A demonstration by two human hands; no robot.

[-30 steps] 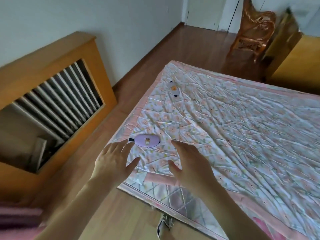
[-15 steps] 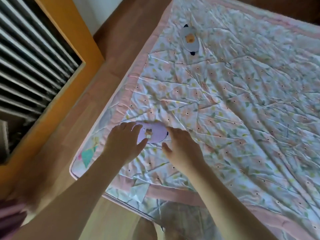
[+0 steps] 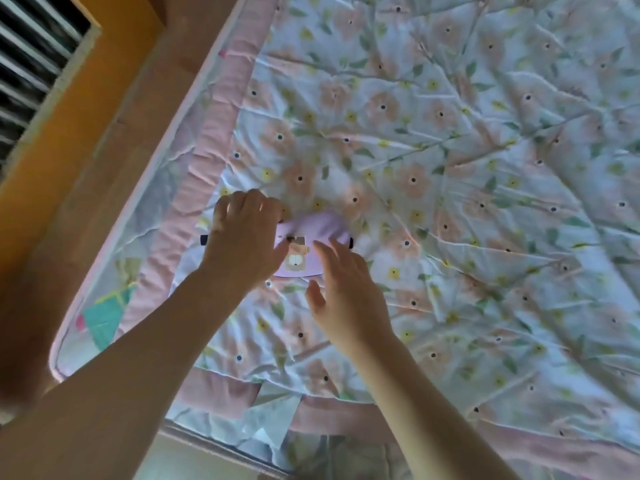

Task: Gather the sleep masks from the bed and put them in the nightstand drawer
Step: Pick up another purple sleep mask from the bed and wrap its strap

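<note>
Your left hand [image 3: 242,237] curls over the left end of the purple sleep mask [image 3: 313,242] lying near the corner of the flowery quilt [image 3: 485,168], your right hand [image 3: 349,296] hovers loose, so the black strap [image 3: 350,242] might snag.
</note>
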